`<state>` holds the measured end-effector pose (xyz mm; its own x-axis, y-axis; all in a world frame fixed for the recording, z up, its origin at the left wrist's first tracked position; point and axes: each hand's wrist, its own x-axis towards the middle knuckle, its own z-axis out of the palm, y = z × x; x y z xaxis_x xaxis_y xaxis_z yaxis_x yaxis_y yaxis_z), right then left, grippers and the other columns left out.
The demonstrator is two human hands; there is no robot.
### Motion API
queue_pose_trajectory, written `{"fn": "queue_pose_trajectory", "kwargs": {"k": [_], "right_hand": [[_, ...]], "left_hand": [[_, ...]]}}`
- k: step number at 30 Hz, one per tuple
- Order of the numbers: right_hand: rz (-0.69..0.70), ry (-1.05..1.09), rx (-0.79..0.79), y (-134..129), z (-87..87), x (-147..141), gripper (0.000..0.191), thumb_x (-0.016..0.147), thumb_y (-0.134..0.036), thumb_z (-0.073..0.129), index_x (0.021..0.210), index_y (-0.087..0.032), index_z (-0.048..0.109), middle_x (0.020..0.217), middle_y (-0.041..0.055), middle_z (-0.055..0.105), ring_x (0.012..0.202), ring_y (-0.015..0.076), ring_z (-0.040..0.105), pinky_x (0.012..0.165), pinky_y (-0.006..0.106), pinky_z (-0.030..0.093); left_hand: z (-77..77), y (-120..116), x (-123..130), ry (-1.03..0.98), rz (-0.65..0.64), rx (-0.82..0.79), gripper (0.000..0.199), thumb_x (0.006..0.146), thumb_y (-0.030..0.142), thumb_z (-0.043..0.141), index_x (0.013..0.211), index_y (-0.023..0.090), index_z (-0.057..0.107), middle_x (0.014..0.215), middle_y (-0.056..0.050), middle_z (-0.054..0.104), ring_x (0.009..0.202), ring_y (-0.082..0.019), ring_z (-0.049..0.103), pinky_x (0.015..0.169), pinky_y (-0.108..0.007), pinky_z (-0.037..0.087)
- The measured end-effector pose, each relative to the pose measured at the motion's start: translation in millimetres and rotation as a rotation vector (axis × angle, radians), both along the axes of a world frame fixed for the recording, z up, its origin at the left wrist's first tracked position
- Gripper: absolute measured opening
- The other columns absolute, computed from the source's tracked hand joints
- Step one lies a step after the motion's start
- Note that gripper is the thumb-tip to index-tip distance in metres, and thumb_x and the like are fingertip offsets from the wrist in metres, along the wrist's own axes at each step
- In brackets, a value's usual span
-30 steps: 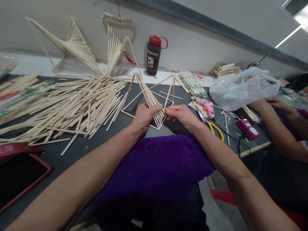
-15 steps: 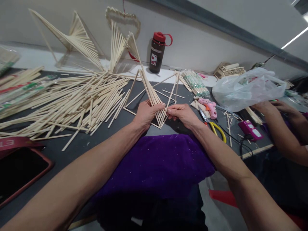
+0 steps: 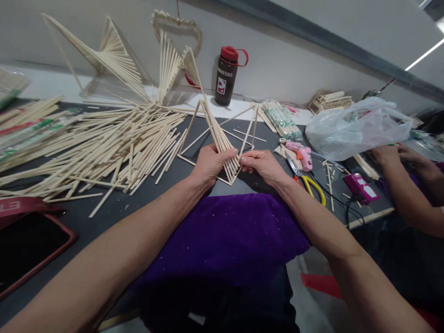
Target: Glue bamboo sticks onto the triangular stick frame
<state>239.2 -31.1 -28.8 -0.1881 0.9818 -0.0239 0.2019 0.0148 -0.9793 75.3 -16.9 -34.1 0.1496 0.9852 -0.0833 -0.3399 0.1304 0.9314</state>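
Note:
A twisted fan of thin wooden sticks (image 3: pixel 218 132) rises from a stick frame on the dark table before me. My left hand (image 3: pixel 210 163) is closed around the lower part of the fan, its thumb laid across the sticks. Beside it, my right hand (image 3: pixel 260 163) pinches at the fan's right edge, where the sticks meet a slanting side of the frame. Its fingertips hide what exactly they grip. A large loose pile of wooden sticks (image 3: pixel 114 143) spreads to the left of my left hand. A purple cloth (image 3: pixel 229 236) covers my lap.
Right of my hands lie a pink glue gun (image 3: pixel 302 155), scissors with yellow handles (image 3: pixel 314 189) and a purple box with a cord (image 3: pixel 361 188). A dark bottle (image 3: pixel 226 76) stands behind. A phone (image 3: pixel 33 249) lies front left. Another person's hands work beyond the plastic bag (image 3: pixel 357 127).
My two hands and the stick frame stay practically still. At the right, the other person's hands and forearm have shifted slightly.

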Motion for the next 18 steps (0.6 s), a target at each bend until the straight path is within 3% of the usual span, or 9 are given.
{"fn": "queue_pose_trajectory", "kwargs": {"k": [18], "right_hand": [[-0.013, -0.008, -0.008, -0.2, 1.0, -2.0, 0.023, 0.071, -0.041, 0.071, 0.07, -0.018, 0.069, 0.063, 0.0001, 0.066, 0.055, 0.0096, 0.055, 0.053, 0.024, 0.039]], "left_hand": [[0.9, 0.9, 0.3, 0.014, 0.008, -0.012, 0.017, 0.059, 0.02, 0.075, 0.067, 0.012, 0.062, 0.063, -0.004, 0.062, 0.053, -0.014, 0.057, 0.051, -0.026, 0.047]]}}
